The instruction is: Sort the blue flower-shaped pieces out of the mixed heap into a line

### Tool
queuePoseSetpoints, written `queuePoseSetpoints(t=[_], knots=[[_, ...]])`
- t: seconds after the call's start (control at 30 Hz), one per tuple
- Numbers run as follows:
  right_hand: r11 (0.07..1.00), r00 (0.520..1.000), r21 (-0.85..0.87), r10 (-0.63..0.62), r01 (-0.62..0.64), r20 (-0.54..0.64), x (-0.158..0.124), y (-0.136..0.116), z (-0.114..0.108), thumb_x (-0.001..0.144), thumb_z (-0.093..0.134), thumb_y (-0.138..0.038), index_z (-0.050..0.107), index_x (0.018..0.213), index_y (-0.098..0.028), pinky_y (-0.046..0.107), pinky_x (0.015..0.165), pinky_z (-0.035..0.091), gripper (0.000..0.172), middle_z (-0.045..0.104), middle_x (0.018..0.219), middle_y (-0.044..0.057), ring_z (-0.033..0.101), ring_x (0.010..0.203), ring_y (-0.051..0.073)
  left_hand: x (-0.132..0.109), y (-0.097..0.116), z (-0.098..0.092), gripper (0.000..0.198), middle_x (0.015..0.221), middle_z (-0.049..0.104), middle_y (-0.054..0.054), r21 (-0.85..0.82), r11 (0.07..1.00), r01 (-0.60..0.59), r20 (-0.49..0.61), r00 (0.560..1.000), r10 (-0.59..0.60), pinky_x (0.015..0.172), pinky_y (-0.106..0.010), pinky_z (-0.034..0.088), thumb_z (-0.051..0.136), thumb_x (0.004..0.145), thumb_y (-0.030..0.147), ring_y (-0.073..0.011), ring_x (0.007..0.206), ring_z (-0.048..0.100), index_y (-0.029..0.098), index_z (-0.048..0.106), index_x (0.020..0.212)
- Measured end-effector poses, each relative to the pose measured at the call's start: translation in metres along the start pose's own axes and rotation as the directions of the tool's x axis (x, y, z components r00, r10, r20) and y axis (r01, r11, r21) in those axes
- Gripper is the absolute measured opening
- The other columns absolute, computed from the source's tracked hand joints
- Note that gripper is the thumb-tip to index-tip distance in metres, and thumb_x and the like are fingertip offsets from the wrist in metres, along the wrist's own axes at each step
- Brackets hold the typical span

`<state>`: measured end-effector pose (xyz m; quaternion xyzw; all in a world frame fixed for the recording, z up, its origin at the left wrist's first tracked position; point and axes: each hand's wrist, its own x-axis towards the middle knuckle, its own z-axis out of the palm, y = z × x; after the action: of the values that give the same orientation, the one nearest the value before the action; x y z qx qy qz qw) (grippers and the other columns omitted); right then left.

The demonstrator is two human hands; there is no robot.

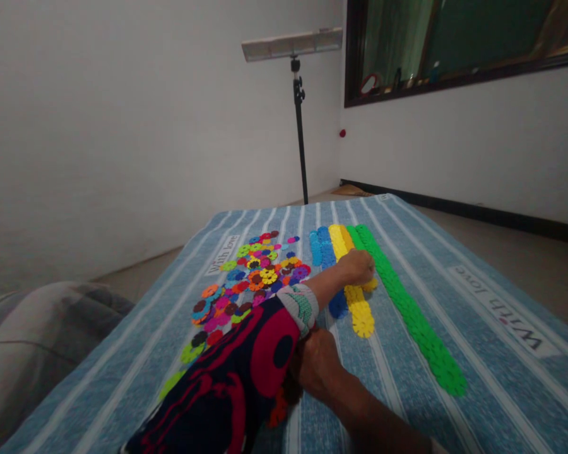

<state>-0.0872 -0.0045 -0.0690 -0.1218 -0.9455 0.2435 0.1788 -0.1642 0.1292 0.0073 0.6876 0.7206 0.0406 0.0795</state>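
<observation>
My left hand (360,267) reaches across with its fingers curled closed over the rows of yellow discs; whatever it may hold is hidden. Below it extends a row of overlapping yellow flower-shaped discs (358,312). To its right runs a long row of green discs (419,321), and to its left are rows of blue discs (326,244). My right hand (318,360) is closed close beside the left sleeve's cuff, its fingertips hidden. Orange-red discs (279,407) show just below the right hand; I cannot tell whether it touches them.
Mixed coloured discs (260,277) lie scattered left of the rows, partly behind my left sleeve (231,378). A blue striped cloth (454,252) covers the table. Beyond its far edge rises a lamp stand (300,132). Grey fabric (52,334) is at the left.
</observation>
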Motion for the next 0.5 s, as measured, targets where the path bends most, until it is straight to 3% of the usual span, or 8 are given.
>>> queuePoseSetpoints(t=[0.27, 0.4, 0.5], knots=[[1.000, 1.000, 0.009, 0.001, -0.001, -0.016, 0.000, -0.004, -0.004, 0.076, 0.057, -0.022, 0.076, 0.087, -0.020, 0.027, 0.066, 0.047, 0.022, 0.077, 0.087, 0.010, 0.071, 0.082, 0.024, -0.004, 0.001, 0.003, 0.020, 0.096, 0.074, -0.013, 0.084, 0.996, 0.019, 0.087, 0.996, -0.026, 0.081, -0.033, 0.054, 0.061, 0.075, 0.016, -0.0265, 0.093, 0.069, 0.013, 0.075, 0.088], [1.000, 0.998, 0.001, 0.026, -0.026, 0.051, -0.003, -0.004, -0.005, 0.077, 0.054, -0.018, 0.075, 0.080, -0.020, 0.027, 0.064, 0.044, 0.021, 0.076, 0.083, 0.009, 0.071, 0.079, 0.023, -0.011, -0.006, -0.001, 0.021, 0.102, 0.073, -0.011, 0.053, 0.998, 0.034, 0.030, 0.999, -0.036, 0.090, -0.032, 0.051, 0.062, 0.073, 0.016, -0.0246, 0.100, 0.067, 0.015, 0.076, 0.090], [0.997, 0.994, -0.006, 0.078, -0.078, 0.072, -0.004, -0.005, -0.005, 0.080, 0.054, -0.019, 0.072, 0.077, -0.019, 0.024, 0.060, 0.040, 0.019, 0.075, 0.077, 0.007, 0.069, 0.072, 0.019, -0.024, -0.026, -0.011, 0.025, 0.106, 0.073, -0.008, 0.031, 0.981, 0.192, -0.048, 0.981, -0.190, 0.092, -0.028, 0.049, 0.060, 0.074, 0.013, -0.0213, 0.104, 0.065, 0.019, 0.076, 0.092]])
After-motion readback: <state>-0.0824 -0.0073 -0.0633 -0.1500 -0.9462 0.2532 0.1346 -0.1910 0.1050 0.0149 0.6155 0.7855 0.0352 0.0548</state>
